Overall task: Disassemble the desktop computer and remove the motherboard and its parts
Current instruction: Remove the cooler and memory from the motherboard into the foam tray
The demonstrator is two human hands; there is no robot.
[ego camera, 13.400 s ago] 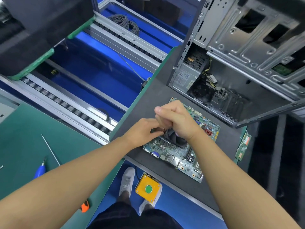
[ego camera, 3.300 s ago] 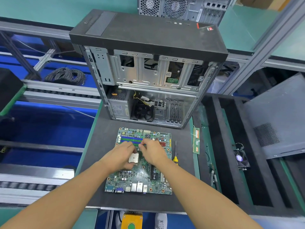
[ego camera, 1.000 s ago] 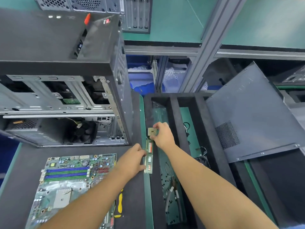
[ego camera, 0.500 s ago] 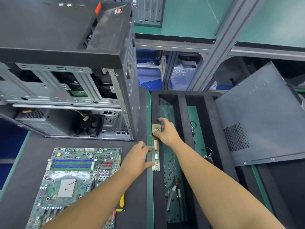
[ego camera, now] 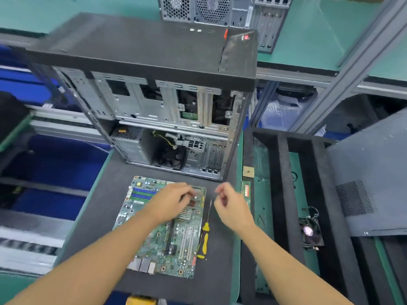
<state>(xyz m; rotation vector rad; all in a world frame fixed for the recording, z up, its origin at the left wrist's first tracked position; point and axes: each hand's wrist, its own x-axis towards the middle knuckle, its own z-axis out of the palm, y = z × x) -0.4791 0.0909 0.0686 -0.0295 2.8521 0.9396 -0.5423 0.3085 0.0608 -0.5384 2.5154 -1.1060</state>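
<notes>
Parks tan square processor chip (ego camera: 248,172) and green memory stick (ego camera: 246,191) on black foam tray (ego camera: 283,183) rim, returns left hand (ego camera: 174,201) and right hand (ego camera: 231,209), loose, empty, apart, to green motherboard (ego camera: 158,236).

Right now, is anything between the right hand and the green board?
Only the yellow screwdriver lies between them, on the mat along the right edge of the motherboard, just left of the right hand. The left hand is over the board itself.

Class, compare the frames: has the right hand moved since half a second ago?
Yes: the right hand has drawn off the tray, leftward toward the motherboard.
</notes>
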